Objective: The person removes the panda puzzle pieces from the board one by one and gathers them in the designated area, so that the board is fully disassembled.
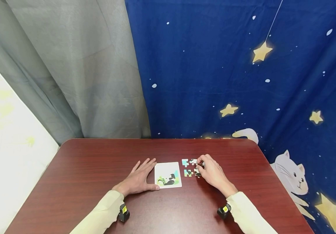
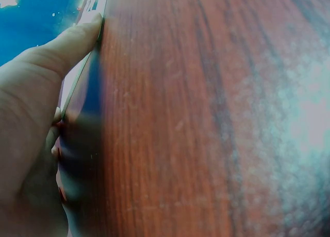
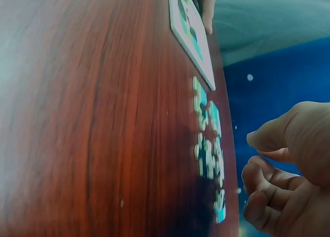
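A square puzzle board [image 1: 168, 169] with a panda picture, white in its upper part, lies on the table. My left hand [image 1: 138, 178] is spread at its left side, with thumb and forefinger touching the edge. In the left wrist view the thumb [image 2: 77, 44] lies straight along the board's rim. Several jigsaw pieces [image 1: 188, 173] lie to the right of the board. Over the rightmost ones hangs my right hand [image 1: 213, 172], partly covering them. In the right wrist view its fingers [image 3: 265, 178] are loosely bent above the pieces [image 3: 205, 157], with nothing visible between them and the thumb.
The reddish-brown wooden table [image 1: 97, 162] has rounded far corners. Behind it hang a grey curtain [image 1: 106, 81] and a blue curtain [image 1: 200, 81] with stars and a white cat. A black wrist camera [image 1: 123, 213] sits on each wrist.
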`<state>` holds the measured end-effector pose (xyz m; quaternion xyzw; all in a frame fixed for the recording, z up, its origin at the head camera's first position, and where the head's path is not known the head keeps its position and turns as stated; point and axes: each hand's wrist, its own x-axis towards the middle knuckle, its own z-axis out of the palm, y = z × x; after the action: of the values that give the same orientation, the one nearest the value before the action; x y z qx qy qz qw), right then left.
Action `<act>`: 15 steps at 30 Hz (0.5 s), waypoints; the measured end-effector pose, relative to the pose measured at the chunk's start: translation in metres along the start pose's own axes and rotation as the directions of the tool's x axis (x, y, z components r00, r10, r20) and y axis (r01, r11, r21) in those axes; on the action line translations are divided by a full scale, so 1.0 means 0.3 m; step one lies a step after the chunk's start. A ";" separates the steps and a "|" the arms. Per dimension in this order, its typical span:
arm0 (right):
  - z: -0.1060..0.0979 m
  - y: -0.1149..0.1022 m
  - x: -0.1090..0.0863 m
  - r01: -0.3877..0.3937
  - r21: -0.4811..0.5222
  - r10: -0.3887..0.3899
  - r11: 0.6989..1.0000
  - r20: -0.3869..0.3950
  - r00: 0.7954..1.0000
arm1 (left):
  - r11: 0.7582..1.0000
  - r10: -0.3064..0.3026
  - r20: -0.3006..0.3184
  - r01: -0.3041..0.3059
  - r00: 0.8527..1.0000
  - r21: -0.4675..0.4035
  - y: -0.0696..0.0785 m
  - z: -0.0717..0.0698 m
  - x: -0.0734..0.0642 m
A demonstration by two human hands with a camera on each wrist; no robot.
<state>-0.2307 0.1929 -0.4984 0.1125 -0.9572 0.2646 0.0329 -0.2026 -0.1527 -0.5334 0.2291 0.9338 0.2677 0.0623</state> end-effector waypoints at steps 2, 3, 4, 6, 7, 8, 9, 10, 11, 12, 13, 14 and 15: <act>0.006 -0.014 0.004 0.009 -0.001 -0.009 1.000 0.003 1.000 | 1.000 0.012 -0.013 -0.012 1.000 -0.012 -0.002 0.003 -0.001; 0.009 -0.021 0.006 0.015 0.000 -0.015 1.000 0.003 1.000 | 1.000 0.000 -0.005 0.000 1.000 -0.016 0.004 -0.002 0.000; 0.012 -0.029 0.008 0.021 0.000 -0.021 1.000 0.004 1.000 | 1.000 -0.002 -0.004 0.002 1.000 -0.018 0.003 -0.001 -0.001; 0.021 -0.043 0.011 0.034 0.007 -0.034 0.999 0.011 0.999 | 1.000 -0.005 -0.007 0.005 1.000 -0.022 -0.001 0.004 0.001; 0.024 -0.051 0.013 0.042 0.010 -0.042 0.999 0.015 0.999 | 1.000 -0.004 -0.012 0.003 1.000 -0.026 -0.002 0.005 0.001; 0.028 -0.060 0.014 0.050 0.015 -0.051 0.999 0.016 0.999 | 1.000 -0.006 -0.011 0.006 1.000 -0.026 -0.003 0.006 0.001; 0.033 -0.067 0.015 0.060 0.018 -0.060 0.998 0.020 0.998 | 1.000 -0.010 -0.009 0.009 1.000 -0.024 -0.001 0.005 0.001; 0.038 -0.075 0.016 0.070 0.020 -0.070 0.997 0.025 0.997 | 1.000 -0.012 -0.004 0.012 1.000 -0.025 -0.001 0.005 0.000; 0.043 -0.083 0.017 0.079 0.022 -0.080 0.997 0.033 0.996 | 1.000 -0.013 -0.004 0.012 1.000 -0.021 0.000 0.004 0.001; 0.047 -0.091 0.017 0.089 0.021 -0.090 0.996 0.041 0.995 | 1.000 -0.014 0.000 0.014 1.000 -0.019 0.001 0.002 0.001; 0.052 -0.099 0.017 0.101 0.019 -0.102 0.995 0.049 0.994 | 1.000 -0.016 0.003 0.016 1.000 -0.016 0.003 0.001 0.001; 0.058 -0.106 0.018 0.112 0.017 -0.112 0.994 0.057 0.992 | 1.000 -0.017 0.006 0.017 1.000 -0.013 0.003 0.001 0.001; 0.063 -0.113 0.018 0.124 0.011 -0.124 0.992 0.068 0.990 | 1.000 -0.019 0.010 0.019 1.000 -0.009 0.005 0.000 0.001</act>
<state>-0.2282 0.1539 -0.4970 0.1809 -0.9480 0.2615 0.0161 -0.2024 -0.1515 -0.5326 0.2213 0.9343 0.2704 0.0704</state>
